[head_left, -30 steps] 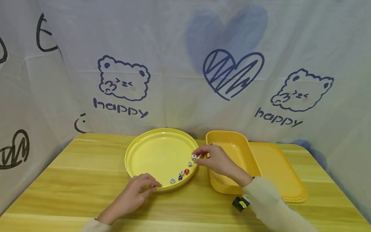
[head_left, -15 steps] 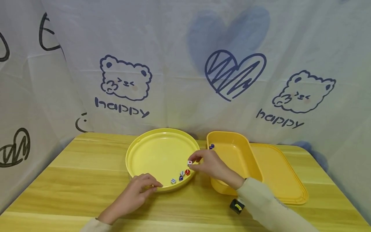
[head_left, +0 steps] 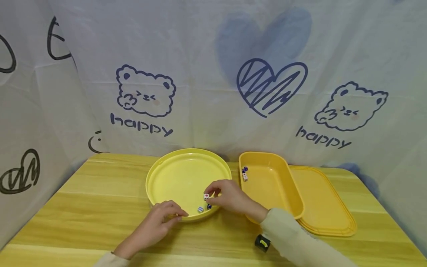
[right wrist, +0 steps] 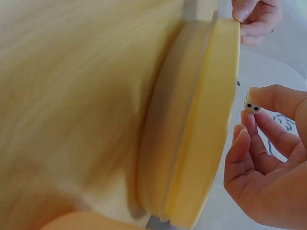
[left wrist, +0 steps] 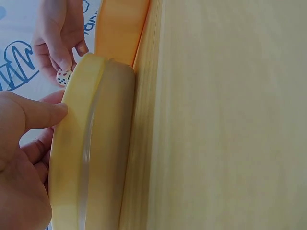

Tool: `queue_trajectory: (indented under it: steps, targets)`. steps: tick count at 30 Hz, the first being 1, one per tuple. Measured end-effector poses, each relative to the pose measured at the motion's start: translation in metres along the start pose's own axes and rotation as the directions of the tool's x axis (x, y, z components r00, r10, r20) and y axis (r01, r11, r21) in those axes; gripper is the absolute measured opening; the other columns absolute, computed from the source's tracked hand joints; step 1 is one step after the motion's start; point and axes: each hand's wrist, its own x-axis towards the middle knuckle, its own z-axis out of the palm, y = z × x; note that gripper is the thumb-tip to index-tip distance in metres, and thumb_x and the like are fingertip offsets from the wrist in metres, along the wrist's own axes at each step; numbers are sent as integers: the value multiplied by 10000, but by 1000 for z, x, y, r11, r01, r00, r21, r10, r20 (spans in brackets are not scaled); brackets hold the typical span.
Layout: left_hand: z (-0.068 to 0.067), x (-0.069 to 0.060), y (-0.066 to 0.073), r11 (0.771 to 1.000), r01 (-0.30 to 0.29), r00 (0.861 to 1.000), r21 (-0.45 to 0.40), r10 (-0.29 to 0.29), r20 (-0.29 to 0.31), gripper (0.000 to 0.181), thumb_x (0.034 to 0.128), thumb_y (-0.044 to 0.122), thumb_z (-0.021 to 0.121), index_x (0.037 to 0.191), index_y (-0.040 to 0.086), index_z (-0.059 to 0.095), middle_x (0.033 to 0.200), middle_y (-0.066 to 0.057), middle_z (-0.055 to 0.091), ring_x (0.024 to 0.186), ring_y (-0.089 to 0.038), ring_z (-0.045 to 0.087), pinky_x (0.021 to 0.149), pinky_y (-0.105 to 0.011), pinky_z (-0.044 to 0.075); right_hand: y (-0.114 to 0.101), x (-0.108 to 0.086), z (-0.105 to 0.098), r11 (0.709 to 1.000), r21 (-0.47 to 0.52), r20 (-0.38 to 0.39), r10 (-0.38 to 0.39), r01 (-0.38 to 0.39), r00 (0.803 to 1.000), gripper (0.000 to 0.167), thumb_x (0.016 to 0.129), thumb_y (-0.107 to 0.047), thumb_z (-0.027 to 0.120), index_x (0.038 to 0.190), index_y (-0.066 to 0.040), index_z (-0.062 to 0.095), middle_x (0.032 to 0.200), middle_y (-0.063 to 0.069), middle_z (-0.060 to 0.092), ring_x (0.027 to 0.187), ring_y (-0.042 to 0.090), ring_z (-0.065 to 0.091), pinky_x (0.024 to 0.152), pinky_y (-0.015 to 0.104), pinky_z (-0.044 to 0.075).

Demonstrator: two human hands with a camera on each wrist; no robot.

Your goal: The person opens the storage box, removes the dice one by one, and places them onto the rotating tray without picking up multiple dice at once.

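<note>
My right hand (head_left: 231,197) pinches a white die (head_left: 206,195) between thumb and forefinger, above the front right of a round yellow tray (head_left: 183,178). In the right wrist view the pinched die (right wrist: 252,106) shows black pips and sits just off the tray rim. On the tray below lie another white die (head_left: 200,209) and a dark blue die (head_left: 209,206); my right hand hides the area beside them. My left hand (head_left: 160,221) holds the tray's front rim. In the left wrist view its thumb (left wrist: 50,115) presses the rim's outside, with fingers behind.
Right of the tray stands an orange-yellow box (head_left: 270,178), with several blue and white dice (head_left: 245,174) along its left wall. Its flat lid (head_left: 328,204) lies at the box's right. A white printed cloth (head_left: 203,92) hangs behind the wooden table (head_left: 96,193).
My right hand has moved left and toward the front over the tray, carrying the die. It now covers the red die, and dice in the box have come into sight. My left hand stays put.
</note>
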Motion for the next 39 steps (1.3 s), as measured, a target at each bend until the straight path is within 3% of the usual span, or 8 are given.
queue_trajectory:
  steps: [8,17,23,31,39]
  targets:
    - [0,0,0,1000,-3,1000,-8,3,2,242,807,-44,707,965,138,724,909,97,648,844,-76,575,752,-323,455,-4,2,9,998,15,5,-55,55,998,105,792,-43,750,886,-38,702,797,-49,641,706,33,525,635,201,448]
    - [-1,-1,2,999,26,1000,-20,-25,18,232,812,-43,703,960,134,728,909,99,648,846,-74,571,750,-320,455,1,7,7,999,-37,-25,18,-19,1000,110,791,-49,761,879,-53,695,777,-54,619,712,82,525,642,213,445]
    - [-1,-2,3,998,59,998,-37,-57,38,222,828,-36,695,962,138,728,910,99,647,850,-75,572,759,-325,457,2,9,8,999,-43,-32,4,-6,999,106,786,-41,754,876,-53,700,782,-56,626,710,78,526,635,216,446]
    - [-1,-3,3,998,47,999,-34,-46,27,227,824,-36,699,964,141,727,911,102,646,850,-75,573,756,-321,460,2,10,10,998,-59,-25,21,-23,999,144,797,-51,756,929,-23,703,853,4,663,770,147,561,687,228,453]
    - [0,0,1,1000,27,1000,-12,-27,14,237,808,-43,706,960,138,724,906,101,647,844,-72,571,757,-327,448,0,11,-3,998,-46,-72,44,-47,996,219,813,-7,733,1026,22,686,919,72,675,810,191,598,722,248,476]
